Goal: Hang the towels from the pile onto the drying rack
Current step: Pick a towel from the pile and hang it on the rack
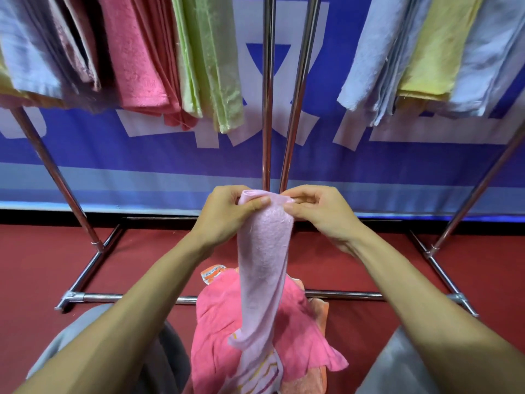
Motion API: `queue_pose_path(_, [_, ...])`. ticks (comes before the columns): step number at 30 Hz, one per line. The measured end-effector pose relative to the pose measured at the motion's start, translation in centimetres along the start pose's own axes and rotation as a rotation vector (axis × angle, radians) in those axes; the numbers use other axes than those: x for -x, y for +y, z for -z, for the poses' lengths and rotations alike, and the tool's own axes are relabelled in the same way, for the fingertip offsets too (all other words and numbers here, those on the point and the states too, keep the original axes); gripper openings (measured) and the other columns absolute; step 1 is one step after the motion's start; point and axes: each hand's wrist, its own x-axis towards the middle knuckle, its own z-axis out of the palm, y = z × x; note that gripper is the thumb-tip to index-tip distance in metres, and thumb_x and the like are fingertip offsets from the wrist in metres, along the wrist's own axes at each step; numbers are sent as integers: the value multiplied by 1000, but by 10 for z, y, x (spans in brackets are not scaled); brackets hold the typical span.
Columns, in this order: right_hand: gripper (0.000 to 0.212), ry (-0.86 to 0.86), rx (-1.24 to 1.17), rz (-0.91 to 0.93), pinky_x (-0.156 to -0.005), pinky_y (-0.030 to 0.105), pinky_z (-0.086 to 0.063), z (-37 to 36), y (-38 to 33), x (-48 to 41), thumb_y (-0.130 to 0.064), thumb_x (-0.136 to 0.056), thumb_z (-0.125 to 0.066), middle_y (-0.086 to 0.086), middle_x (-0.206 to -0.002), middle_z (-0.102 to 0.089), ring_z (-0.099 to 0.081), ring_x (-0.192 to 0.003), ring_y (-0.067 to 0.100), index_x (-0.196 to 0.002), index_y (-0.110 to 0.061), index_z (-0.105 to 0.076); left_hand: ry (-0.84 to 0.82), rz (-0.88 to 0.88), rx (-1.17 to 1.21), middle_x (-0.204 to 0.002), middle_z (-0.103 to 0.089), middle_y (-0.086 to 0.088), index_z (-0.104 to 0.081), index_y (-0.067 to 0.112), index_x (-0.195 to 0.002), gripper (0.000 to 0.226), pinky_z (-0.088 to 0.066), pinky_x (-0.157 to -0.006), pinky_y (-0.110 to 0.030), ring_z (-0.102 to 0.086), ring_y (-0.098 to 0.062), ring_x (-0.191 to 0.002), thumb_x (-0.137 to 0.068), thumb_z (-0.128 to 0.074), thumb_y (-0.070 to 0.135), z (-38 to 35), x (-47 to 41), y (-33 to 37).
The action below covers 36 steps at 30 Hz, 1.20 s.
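A pale pink terry towel (262,263) hangs bunched between both hands, left hand (227,213) and right hand (321,211) each pinching its top edge. Below them, a pile of pink and orange towels (216,322) remains; above, the steel drying rack (267,95) already carries many.

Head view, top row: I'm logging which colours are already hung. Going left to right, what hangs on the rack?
Lavender towel → dusty-pink towel → bright pink towel → green towel → steel uprights → pale blue towel → yellow towel → second pale blue towel.
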Motion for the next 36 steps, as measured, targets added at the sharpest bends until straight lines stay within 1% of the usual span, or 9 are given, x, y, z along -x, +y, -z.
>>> queue_pose_path(5, [20,181,-38,198,-68,17,-54,9,-71,-15,5,-80,-69,2,-77,-68,-61,-65,1,-94,-9,-70,133,-135,132,-79,-71,12,-75,23,-90,7,-45,-66,-16,-57,3,-71,-86,-68,23,21,-16,57])
queue_pose_path(9, [21,295,-42,326,-63,13,-50,13,-130,-25,1,-80,-71,-4,-73,-66,-59,-60,-5,-88,-18,-69,-14,-217,253,-106,-72,2,-70,19,-111,22,-52,-81,-27,-64,-7,-95,-90,-64,20,43,-22,97])
queue_pose_path(13, [22,379,44,446,-76,22,-55,24,-175,-27,-7,-77,-76,-11,-76,-69,-62,-69,1,-83,-27,-70,136,-333,205,-97,-69,5,-72,16,-104,17,-48,-78,-28,-59,-3,-84,-93,-59,14,60,-31,136])
queue_pose_path(17, [13,391,48,514,-72,26,-54,39,-213,-29,-14,-81,-74,-9,-70,-63,-59,-66,6,-82,-24,-67,94,-504,76,-113,-69,-2,-70,17,-111,23,-50,-94,-36,-64,-17,-107,-97,-52,18,77,-47,194])
queue_pose_path(20, [19,449,20,553,-75,35,-56,52,-229,-29,-10,-84,-70,-6,-74,-64,-60,-71,12,-81,-29,-65,147,-533,-25,-110,-69,-2,-69,16,-112,22,-51,-91,-34,-64,-16,-105,-97,-52,18,81,-52,216])
queue_pose_path(26, [16,454,-24,548,-83,35,-57,72,-260,-17,-10,-86,-69,5,-91,-70,-65,-88,19,-102,-12,-70,125,-487,57,-99,-70,-2,-69,14,-106,22,-53,-85,-40,-63,-11,-87,-99,-49,19,76,-40,254])
queue_pose_path(30, [14,382,-172,510,-70,25,-52,76,-270,-11,-9,-86,-69,4,-84,-64,-62,-76,14,-99,-11,-64,62,-488,93,-95,-73,6,-72,26,-103,31,-54,-75,-25,-67,-7,-87,-101,-41,18,74,-33,273])
queue_pose_path(34, [17,340,-421,393,-64,24,-49,74,-273,-6,-11,-90,-65,12,-94,-62,-60,-74,17,-105,-8,-57,132,-368,200,-100,-72,-3,-72,25,-97,26,-56,-87,-42,-68,-20,-96,-99,-47,16,69,-37,282])
queue_pose_path(36, [26,277,-363,319,-68,28,-47,74,-262,-4,-27,-96,-58,15,-96,-60,-55,-78,22,-109,-4,-58,177,-268,273,-98,-72,-6,-71,22,-97,23,-56,-84,-46,-68,-26,-98,-98,-49,17,67,-43,284])
